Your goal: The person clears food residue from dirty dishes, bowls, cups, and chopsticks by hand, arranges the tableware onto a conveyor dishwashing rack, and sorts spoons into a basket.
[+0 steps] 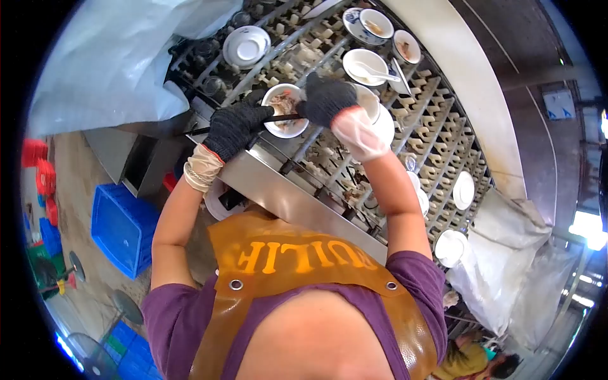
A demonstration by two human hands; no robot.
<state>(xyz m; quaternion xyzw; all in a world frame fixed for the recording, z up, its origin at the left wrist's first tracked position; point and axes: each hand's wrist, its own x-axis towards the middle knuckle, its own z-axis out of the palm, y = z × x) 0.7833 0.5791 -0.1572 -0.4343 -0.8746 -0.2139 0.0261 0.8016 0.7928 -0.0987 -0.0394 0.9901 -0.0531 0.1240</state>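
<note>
My left hand [234,130], in a dark knit glove with a pale cuff, is closed around what looks like a black chopstick [286,118]. The stick crosses over a white bowl [282,131] with food scraps inside. My right hand [329,101], gloved the same way and slightly blurred, is just right of that bowl, near the stick's far end. Its fingers are curled; what they hold is hidden. Partly behind the right wrist are a white bowl [367,103] and a white plate [384,126].
Dishes sit on a pegged conveyor [418,126]: a bowl with a spoon [366,67], a stacked plate and bowl [375,25], a small plate [247,47]. A metal ledge [272,183] runs before me. A blue crate [125,228] stands left. Another person [468,361] is lower right.
</note>
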